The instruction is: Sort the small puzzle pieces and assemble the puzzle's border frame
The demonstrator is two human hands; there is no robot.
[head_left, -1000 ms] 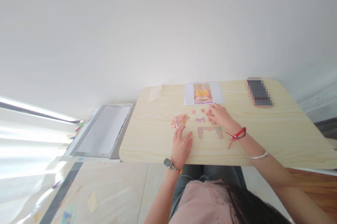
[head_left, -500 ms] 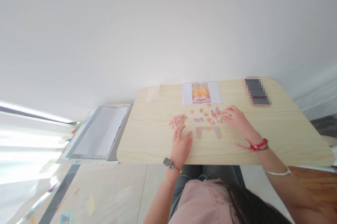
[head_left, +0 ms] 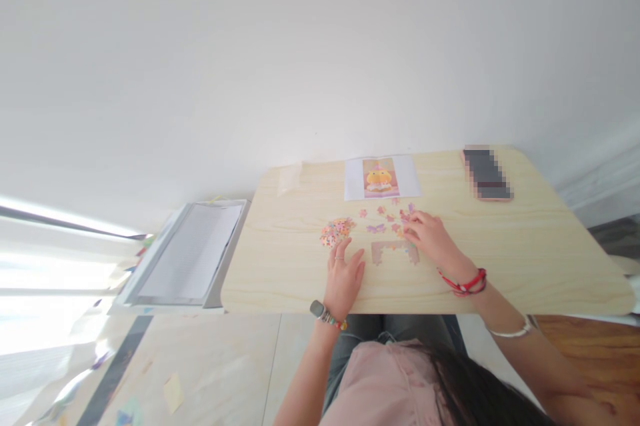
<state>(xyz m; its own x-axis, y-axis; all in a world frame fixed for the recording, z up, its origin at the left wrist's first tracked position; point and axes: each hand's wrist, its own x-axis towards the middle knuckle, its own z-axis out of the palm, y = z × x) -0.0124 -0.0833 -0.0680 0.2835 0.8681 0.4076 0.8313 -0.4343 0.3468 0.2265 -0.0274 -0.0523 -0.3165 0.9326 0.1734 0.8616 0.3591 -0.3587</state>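
My left hand point(head_left: 345, 279) lies on the table with its fingers apart and holds nothing. Its fingertips are at the lower edge of a heap of small jigsaw pieces point(head_left: 336, 231). Over the right side of a group of scattered pieces point(head_left: 376, 229), my right hand point(head_left: 433, 239) is bent with its fingers drawn together. What is between those fingertips is too small to make out, and the hand covers some pieces. Below the scattered pieces lies a joined pinkish strip of puzzle point(head_left: 377, 253), shaped like an upside-down U; my right hand is just beyond its upper right corner.
A printed sheet with a yellow cartoon picture point(head_left: 380, 179) lies at the table's back, against the wall. To its left is a clear plastic bag point(head_left: 290, 178); a phone point(head_left: 487, 174) rests at the back right. Papers in a white tray point(head_left: 193, 249) stand left of the wooden table point(head_left: 280, 279).
My right hand has moved left and slightly toward me, from the right edge of the scattered pieces to over them. My left hand has stayed in place.
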